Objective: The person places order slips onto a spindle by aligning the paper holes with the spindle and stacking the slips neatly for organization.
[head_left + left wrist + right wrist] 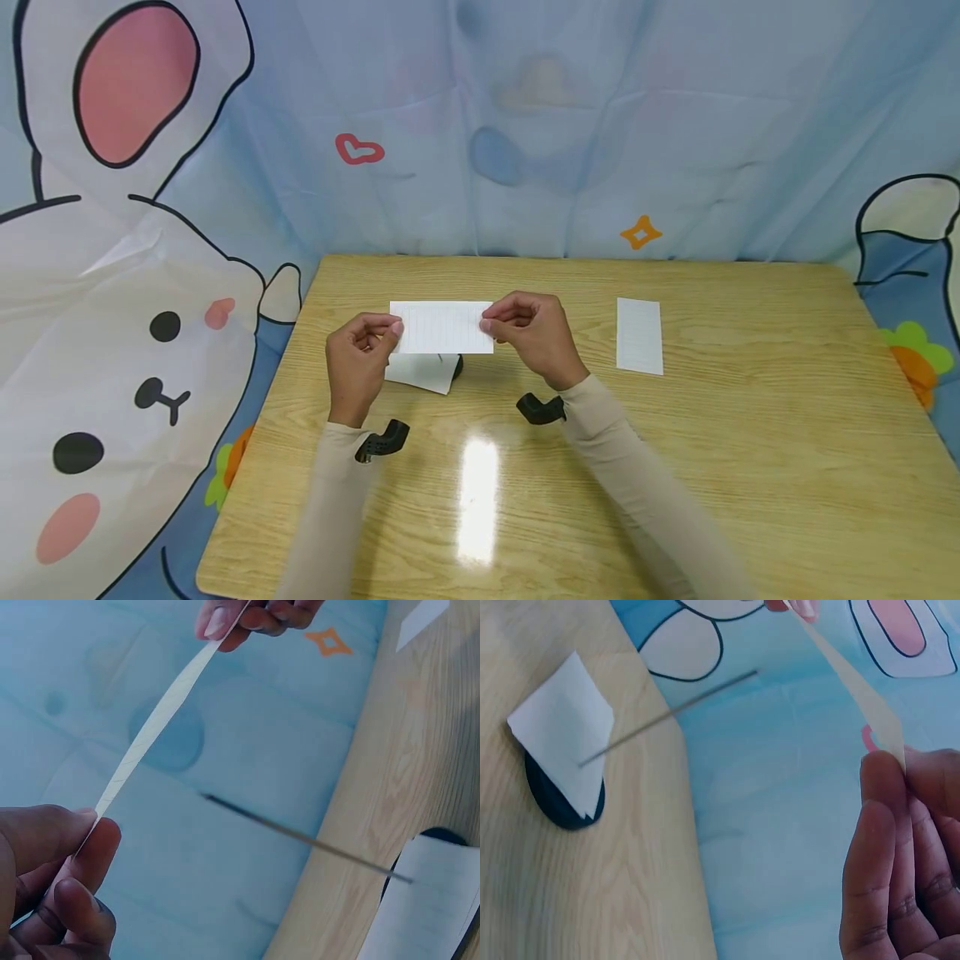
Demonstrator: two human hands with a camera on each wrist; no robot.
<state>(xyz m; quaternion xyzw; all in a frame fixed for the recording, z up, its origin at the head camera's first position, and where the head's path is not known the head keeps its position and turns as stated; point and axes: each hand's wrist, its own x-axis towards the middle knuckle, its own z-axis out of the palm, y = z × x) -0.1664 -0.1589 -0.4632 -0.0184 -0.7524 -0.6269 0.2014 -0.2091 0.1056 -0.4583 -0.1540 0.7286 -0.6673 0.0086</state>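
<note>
A white lined paper slip is stretched sideways between both hands above the table. My left hand pinches its left end between thumb and fingers, and my right hand pinches the right end the same way. Seen nearly edge-on in both wrist views, the slip bows slightly. Below it stands a paper spike with a thin upright rod and a dark round base. White paper is pierced on the rod and lies low, over the base. In the head view the held slip hides most of the spike.
Another white lined slip lies flat on the wooden table, to the right of my right hand. A blue cartoon-printed curtain hangs behind the table's far edge and at its left side.
</note>
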